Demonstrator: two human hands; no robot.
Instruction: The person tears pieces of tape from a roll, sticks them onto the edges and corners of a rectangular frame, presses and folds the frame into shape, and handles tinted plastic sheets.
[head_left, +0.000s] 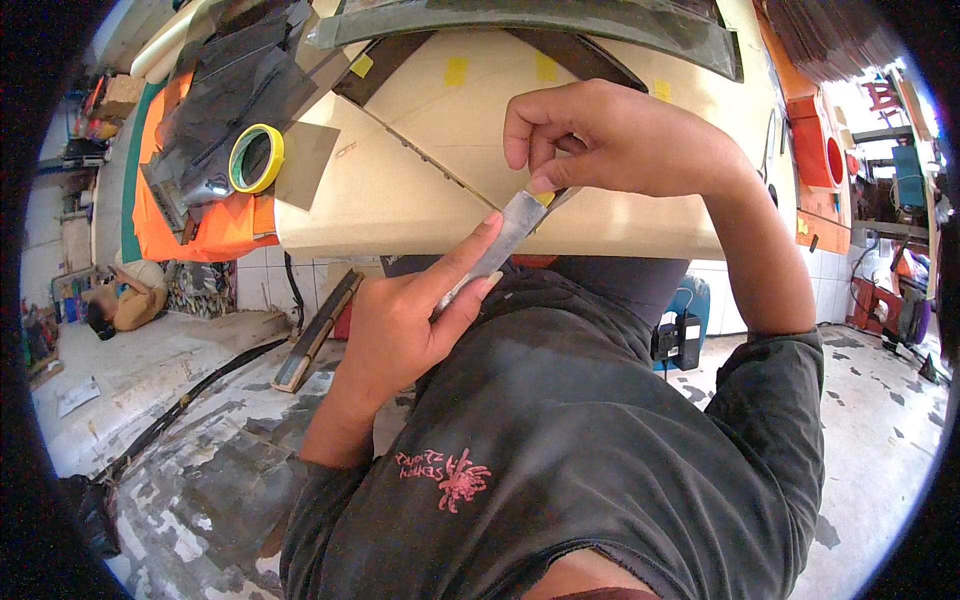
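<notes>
My left hand (405,325) grips a flat grey metal bar (505,240), index finger stretched along it and thumb at its lower side. The bar slants up to the right, over the table's near edge. At its upper end sits a small piece of yellow tape (544,198). My right hand (600,140) reaches in from the right with bent fingers, its thumb tip pressed at that tape. Part of the tape is hidden under the thumb. Below the right hand, a dark strip's edge shows behind the bar.
A pale table (400,225) carries a yellow tape roll (257,158), dark translucent sheets (225,85) and a long dark curved strip (560,30). Several yellow tape pieces (456,71) stick near dark strips. An orange-red box (818,150) stands right. Someone (140,297) is low at the far left.
</notes>
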